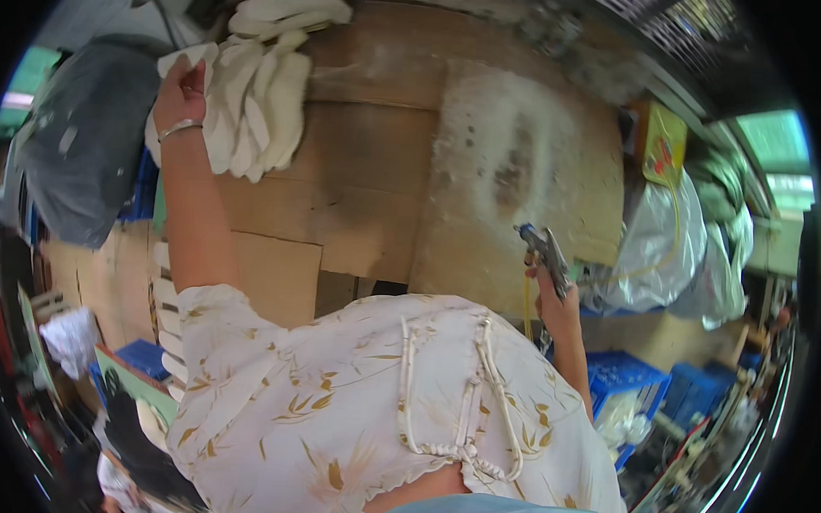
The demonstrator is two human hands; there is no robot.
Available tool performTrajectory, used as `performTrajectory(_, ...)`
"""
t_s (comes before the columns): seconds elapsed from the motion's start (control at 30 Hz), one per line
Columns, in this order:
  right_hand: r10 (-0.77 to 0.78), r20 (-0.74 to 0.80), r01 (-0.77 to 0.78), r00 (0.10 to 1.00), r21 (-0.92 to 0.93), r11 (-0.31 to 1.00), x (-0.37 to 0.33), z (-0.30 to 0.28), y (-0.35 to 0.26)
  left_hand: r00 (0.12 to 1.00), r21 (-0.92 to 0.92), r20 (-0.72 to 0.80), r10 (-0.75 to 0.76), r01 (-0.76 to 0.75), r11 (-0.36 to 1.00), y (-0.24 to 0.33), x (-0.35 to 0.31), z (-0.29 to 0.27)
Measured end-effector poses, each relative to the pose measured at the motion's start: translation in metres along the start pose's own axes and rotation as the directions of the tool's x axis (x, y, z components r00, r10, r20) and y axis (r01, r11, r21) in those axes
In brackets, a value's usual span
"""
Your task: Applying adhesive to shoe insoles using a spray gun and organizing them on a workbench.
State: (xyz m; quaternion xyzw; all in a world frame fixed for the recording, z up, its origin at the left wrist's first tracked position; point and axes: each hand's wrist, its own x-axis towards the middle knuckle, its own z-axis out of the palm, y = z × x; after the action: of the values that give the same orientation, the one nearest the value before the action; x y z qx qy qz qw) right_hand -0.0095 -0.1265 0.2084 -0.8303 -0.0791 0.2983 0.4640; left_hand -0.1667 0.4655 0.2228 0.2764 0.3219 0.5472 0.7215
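At the far left of the cardboard-covered table, my left hand (179, 102) has its fingers closed on the edge of a cream insole (175, 64). Beside that hand lies a heap of similar cream, sole-shaped insoles (262, 98), overlapping one another. My right hand (556, 302) grips a metal spray gun (548, 254) near the table's right front. The gun's blue nozzle points left over a cardboard sheet (457, 231), which carries a whitish overspray patch with a darker middle.
A yellow container (660, 143) stands at the back right, with a thin yellow hose (673, 239) below it. Clear plastic bags (668, 252) hang at the right. A dark covered bulk (85, 137) stands at the left. Blue crates (619, 381) sit low at the right.
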Motion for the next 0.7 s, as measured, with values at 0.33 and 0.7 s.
performTrajectory(0.33,0.025,-0.103,-0.012,0.994,0.126,0.992,-0.035,-0.047,0.051,0.844,0.065,0.422,-0.332,0.337,0.939,-0.198,-0.131,0.223)
performTrajectory(0.7,0.061,-0.307,0.032,0.950,0.288,0.957,-0.087,-0.092,0.057,0.628,0.291,0.216,-0.747,0.689,0.664,-0.368,-0.329,0.080)
